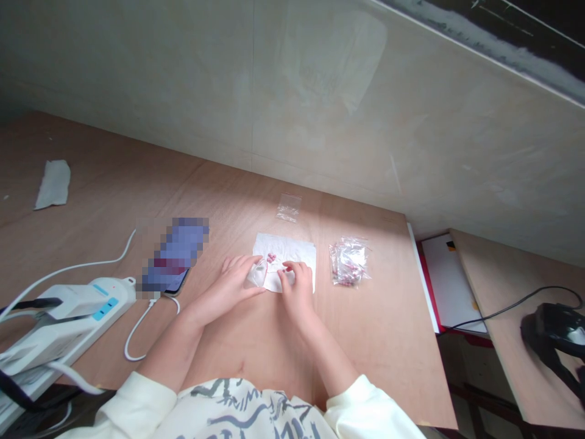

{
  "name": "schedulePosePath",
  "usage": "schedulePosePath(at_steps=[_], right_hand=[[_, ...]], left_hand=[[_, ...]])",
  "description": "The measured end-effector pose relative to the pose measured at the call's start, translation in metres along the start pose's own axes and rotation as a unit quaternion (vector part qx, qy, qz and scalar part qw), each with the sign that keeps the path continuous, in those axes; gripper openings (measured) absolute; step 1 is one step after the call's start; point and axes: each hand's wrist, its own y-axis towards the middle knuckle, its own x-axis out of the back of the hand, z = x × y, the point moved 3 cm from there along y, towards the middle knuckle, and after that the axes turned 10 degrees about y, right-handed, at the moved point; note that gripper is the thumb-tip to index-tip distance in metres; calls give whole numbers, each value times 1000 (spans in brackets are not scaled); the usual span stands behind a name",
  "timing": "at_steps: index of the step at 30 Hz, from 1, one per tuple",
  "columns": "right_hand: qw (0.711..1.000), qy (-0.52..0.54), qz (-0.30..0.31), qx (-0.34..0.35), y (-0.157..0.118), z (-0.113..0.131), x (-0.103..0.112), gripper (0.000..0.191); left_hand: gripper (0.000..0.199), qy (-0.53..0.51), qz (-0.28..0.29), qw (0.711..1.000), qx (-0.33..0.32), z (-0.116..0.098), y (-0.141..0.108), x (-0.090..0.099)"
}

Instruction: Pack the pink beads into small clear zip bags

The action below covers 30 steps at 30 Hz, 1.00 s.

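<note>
A white paper sheet (297, 247) lies flat on the wooden table in front of me. On it rests a little cluster of pink beads (271, 258). My left hand (235, 283) grips a small clear zip bag (258, 274) at the sheet's left edge, thumb below and fingers above, with the bag's mouth towards the right. Over the right part of the sheet, my right hand (297, 289) has thumb and fingertips drawn together around what looks like a small pink bead, mostly hidden by the fingers. Its fingertips are a short way from the bag.
Right of the sheet is a pile of clear bags with pink pieces (350, 262). A flat clear bag (289, 207) lies behind it. A phone (176, 256), white cables and a loaded power strip (109, 299) occupy the left. Scrap paper (52, 185) sits far left; a wall stands behind.
</note>
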Motion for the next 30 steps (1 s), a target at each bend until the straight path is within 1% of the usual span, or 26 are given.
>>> schedulePosePath(at_steps=[3,5,8,11,13,16,18,20,22,26,30], right_hand=[[999,-52,-11,0,2,-18,-4,10],[998,-58,-14,0,3,-20,-5,11],[1000,-16,-21,-2,3,-5,-2,11],[998,60,13,10,2,15,1,10],[997,75,20,18,1,19,3,13],[999,20,-35,-3,3,4,7,12],[998,-25,-54,-26,5,-10,7,9],[997,-53,-45,-36,7,-21,4,6],[996,-69,-37,-35,8,-25,1,3],[996,-79,-34,-25,10,-24,-4,6],[997,-72,-22,-25,12,-23,-3,7]], left_hand=[[51,8,0,1000,6,2,1,0],[50,10,-2,1000,6,2,1,-1],[50,10,-4,1000,2,2,1,-2],[47,5,-2,1000,-13,-1,1,-2],[45,3,-3,1000,-19,-2,1,-1],[46,6,-4,1000,-16,-2,1,-1],[47,11,-3,1000,-8,0,1,-1],[49,15,-2,1000,0,0,1,-2],[51,17,0,1000,7,0,2,-2],[51,19,0,1000,6,0,2,-2],[49,24,-10,1000,-2,3,2,-2]])
